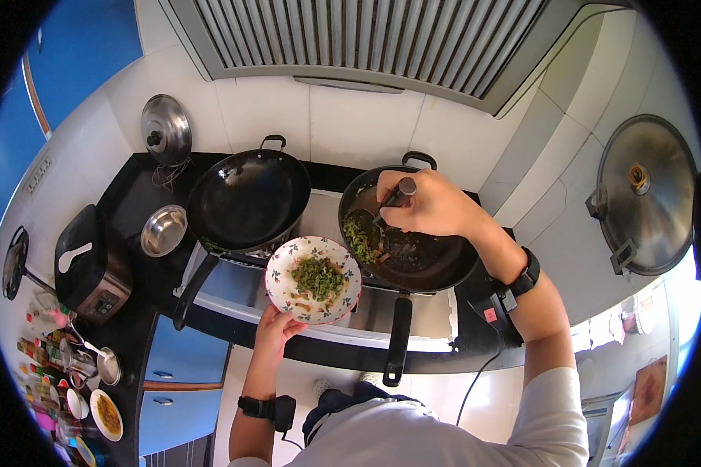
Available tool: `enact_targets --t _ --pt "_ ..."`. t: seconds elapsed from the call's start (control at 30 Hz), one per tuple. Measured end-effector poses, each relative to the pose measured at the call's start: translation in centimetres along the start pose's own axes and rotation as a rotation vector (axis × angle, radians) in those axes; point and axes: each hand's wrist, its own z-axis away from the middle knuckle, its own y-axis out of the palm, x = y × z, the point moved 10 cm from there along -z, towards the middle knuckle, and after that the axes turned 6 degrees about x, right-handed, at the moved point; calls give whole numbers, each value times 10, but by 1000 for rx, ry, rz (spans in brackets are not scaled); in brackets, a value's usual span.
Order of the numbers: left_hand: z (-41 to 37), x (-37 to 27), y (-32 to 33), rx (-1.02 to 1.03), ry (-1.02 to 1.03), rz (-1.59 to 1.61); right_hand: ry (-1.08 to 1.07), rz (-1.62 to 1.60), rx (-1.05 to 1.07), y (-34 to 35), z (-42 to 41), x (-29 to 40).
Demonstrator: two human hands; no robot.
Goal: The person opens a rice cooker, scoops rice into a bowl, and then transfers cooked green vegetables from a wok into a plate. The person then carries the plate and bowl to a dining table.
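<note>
My left hand (277, 328) grips the near rim of a white plate (279, 265) patterned with flowers. Chopped green food (320, 279) with some brownish pieces lies in the middle of that plate, which is held in front of the stove between two pans. Over the right-hand frying pan (438, 262), my right hand (423, 204) is closed around the dark handle of a cooking utensil (398, 192). The utensil's metal end reaches down into more chopped green food (359, 236) at the pan's left side; its exact shape is partly hidden.
A dark wok (248, 201) sits on the left burner, its long handle pointing towards me. Left of it are a metal bowl (163, 230), a rice cooker (93, 268) and a pot lid (166, 129). The right pan's handle (398, 338) overhangs the counter edge. A range hood (362, 41) hangs above.
</note>
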Motion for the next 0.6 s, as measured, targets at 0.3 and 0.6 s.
enact_targets --t 0.3,0.6 --pt "-30 11 0 -1 -26 -2 201 -351 32 -10 -1 -10" --pt "-41 16 -5 -10 -43 -24 174 -338 -3 -48 1 46"
